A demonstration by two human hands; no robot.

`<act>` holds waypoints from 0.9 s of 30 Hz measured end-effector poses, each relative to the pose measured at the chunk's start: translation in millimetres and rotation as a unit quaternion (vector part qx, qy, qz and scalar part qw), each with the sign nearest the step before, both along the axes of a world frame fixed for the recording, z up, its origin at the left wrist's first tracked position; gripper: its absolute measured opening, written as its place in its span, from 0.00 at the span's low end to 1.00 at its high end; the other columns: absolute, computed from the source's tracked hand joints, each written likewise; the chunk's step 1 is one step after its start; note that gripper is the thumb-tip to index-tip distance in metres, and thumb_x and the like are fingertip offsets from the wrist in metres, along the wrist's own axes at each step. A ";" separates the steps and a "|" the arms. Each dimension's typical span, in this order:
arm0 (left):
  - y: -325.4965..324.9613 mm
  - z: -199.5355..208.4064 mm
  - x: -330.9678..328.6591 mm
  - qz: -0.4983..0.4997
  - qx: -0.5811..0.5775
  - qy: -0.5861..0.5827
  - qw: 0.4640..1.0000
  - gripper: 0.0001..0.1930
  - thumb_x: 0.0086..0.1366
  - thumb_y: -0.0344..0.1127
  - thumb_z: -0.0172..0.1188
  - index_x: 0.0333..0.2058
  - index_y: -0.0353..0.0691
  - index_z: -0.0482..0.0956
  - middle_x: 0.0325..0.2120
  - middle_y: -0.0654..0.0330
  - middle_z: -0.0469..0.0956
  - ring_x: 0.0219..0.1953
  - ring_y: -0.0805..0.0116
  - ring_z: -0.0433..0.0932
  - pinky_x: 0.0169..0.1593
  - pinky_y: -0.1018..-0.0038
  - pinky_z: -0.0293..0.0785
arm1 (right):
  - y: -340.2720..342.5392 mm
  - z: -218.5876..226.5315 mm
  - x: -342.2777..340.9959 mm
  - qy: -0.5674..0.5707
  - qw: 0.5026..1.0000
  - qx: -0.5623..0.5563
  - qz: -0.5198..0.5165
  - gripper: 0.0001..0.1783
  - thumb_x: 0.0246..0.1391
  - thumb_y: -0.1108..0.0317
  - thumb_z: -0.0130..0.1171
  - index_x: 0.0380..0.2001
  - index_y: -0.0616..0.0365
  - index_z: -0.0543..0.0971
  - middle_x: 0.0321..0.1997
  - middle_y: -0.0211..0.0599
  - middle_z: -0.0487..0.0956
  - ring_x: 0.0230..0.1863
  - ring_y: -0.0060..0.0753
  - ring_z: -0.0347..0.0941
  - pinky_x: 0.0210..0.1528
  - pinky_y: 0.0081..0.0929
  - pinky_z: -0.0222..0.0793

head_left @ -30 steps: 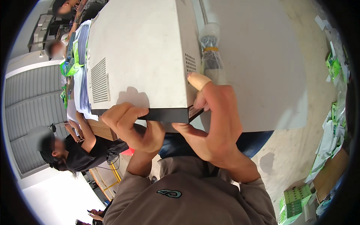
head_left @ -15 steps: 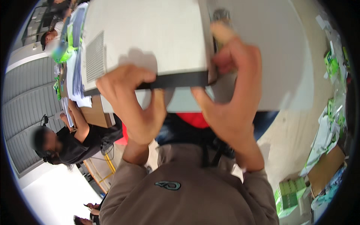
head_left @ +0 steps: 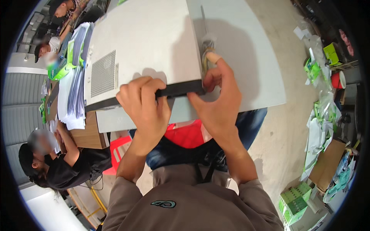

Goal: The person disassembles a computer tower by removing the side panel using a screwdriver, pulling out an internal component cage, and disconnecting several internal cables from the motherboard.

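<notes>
A desktop computer case (head_left: 150,42) lies flat on the table, its pale side panel upward with a square mesh vent at left. A black front bezel (head_left: 181,88) runs along its near edge. My left hand (head_left: 144,104) pinches that bezel near its middle, fingers on top and thumb below. At the near right corner, my right hand (head_left: 223,102) grips the bezel, thumb at the front and fingers curled along the side. Its index fingertip reaches next to a screwdriver (head_left: 209,41) with a clear handle, lying beside the case with its shaft pointing away.
The grey table (head_left: 246,73) ends in a curved edge at right. A stack of papers (head_left: 73,88) stands left of the case, with green packaging (head_left: 63,65) on it. Co-workers sit at the left. Boxes and plastic wrap (head_left: 323,111) lie on the floor at right.
The view has shifted, and the case and both hands appear farther left. Both hands stay on the bezel. More of the screwdriver and its shaft shows now.
</notes>
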State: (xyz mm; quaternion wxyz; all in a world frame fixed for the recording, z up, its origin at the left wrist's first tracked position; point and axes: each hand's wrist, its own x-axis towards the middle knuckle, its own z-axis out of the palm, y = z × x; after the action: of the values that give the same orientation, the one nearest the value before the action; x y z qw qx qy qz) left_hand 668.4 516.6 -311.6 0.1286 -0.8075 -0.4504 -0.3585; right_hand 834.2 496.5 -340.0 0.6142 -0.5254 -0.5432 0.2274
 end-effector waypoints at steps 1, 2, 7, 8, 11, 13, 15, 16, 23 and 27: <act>0.1 5.2 -0.4 -0.001 -0.015 0.020 1.000 0.20 0.44 0.22 0.66 0.39 0.45 0.79 0.39 0.60 0.74 0.42 0.56 0.69 0.44 0.61 0.59 | -2.3 3.6 -0.1 0.007 1.000 -0.029 0.000 0.47 0.36 0.82 0.74 0.65 0.59 0.69 0.34 0.31 0.74 0.35 0.28 0.72 0.42 0.25 0.71; -0.9 16.1 -2.2 -0.003 -0.003 0.014 1.000 0.20 0.44 0.22 0.66 0.39 0.45 0.79 0.39 0.60 0.74 0.42 0.56 0.69 0.44 0.61 0.59 | -4.1 15.0 3.9 0.001 1.000 -0.016 -0.003 0.47 0.36 0.82 0.74 0.65 0.59 0.69 0.34 0.31 0.74 0.35 0.28 0.72 0.42 0.25 0.71; 20.7 75.9 -30.1 -0.141 -0.238 0.018 0.961 0.16 0.56 0.34 0.70 0.43 0.38 0.79 0.38 0.55 0.75 0.42 0.54 0.73 0.48 0.64 0.68 | 42.3 60.5 80.8 -0.019 0.975 -0.071 0.211 0.37 0.51 0.76 0.68 0.65 0.61 0.69 0.46 0.39 0.77 0.48 0.34 0.75 0.52 0.30 0.72; 36.0 81.7 -40.5 -0.173 -0.268 -0.003 0.948 0.15 0.58 0.31 0.68 0.43 0.36 0.79 0.37 0.54 0.76 0.41 0.55 0.74 0.48 0.66 0.69 | 72.2 64.3 91.9 -0.016 0.968 -0.046 0.246 0.30 0.56 0.72 0.65 0.62 0.62 0.71 0.48 0.42 0.78 0.50 0.37 0.76 0.53 0.31 0.73; 137.7 103.2 -39.0 -0.159 -0.199 0.087 0.963 0.11 0.70 0.33 0.57 0.46 0.31 0.77 0.41 0.49 0.77 0.45 0.52 0.77 0.53 0.65 0.71 | 187.6 58.6 97.8 -0.052 0.979 -0.036 0.196 0.26 0.63 0.62 0.61 0.61 0.62 0.73 0.54 0.45 0.78 0.56 0.38 0.75 0.58 0.31 0.71; 214.4 98.3 -47.7 -0.123 -0.141 0.142 0.972 0.15 0.73 0.36 0.54 0.50 0.32 0.78 0.46 0.46 0.77 0.51 0.48 0.76 0.57 0.62 0.70 | 239.6 40.6 71.3 -0.050 0.975 -0.043 0.210 0.27 0.64 0.60 0.60 0.61 0.62 0.72 0.56 0.46 0.77 0.57 0.40 0.75 0.60 0.32 0.71; 281.3 72.8 -74.3 -0.084 -0.153 0.120 0.977 0.15 0.73 0.36 0.54 0.51 0.32 0.78 0.47 0.45 0.77 0.51 0.48 0.76 0.58 0.63 0.70 | 283.1 26.9 42.5 -0.055 0.987 -0.044 0.141 0.28 0.64 0.62 0.61 0.63 0.63 0.70 0.61 0.47 0.73 0.62 0.42 0.72 0.63 0.35 0.69; 306.8 65.2 -83.7 -0.052 -0.175 0.089 0.979 0.15 0.74 0.37 0.54 0.51 0.31 0.78 0.47 0.45 0.76 0.52 0.48 0.76 0.58 0.63 0.70 | 292.4 27.1 38.5 -0.059 0.986 -0.039 0.148 0.28 0.64 0.62 0.61 0.63 0.63 0.70 0.61 0.47 0.73 0.62 0.42 0.72 0.63 0.35 0.69; 324.4 80.6 -73.3 -0.036 -0.323 0.000 0.946 0.13 0.70 0.37 0.60 0.47 0.34 0.79 0.39 0.48 0.80 0.44 0.51 0.80 0.51 0.61 0.75 | 283.6 24.6 30.1 0.109 0.983 -0.066 0.133 0.27 0.64 0.67 0.60 0.63 0.61 0.69 0.61 0.45 0.72 0.64 0.42 0.70 0.65 0.41 0.68; 345.9 104.7 -68.4 -0.034 -0.444 -0.046 0.894 0.14 0.67 0.40 0.67 0.41 0.34 0.79 0.35 0.54 0.81 0.41 0.60 0.79 0.50 0.65 0.74 | 292.7 43.1 29.7 0.145 0.981 -0.098 0.089 0.23 0.64 0.69 0.60 0.61 0.60 0.71 0.61 0.39 0.73 0.63 0.38 0.70 0.66 0.38 0.66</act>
State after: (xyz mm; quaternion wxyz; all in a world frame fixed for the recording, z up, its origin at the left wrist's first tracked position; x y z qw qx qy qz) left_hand 600.0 862.5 -206.9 -0.2763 -0.7779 -0.5406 -0.1624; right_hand 863.9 789.2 -296.9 0.6093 -0.4938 -0.4683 0.4070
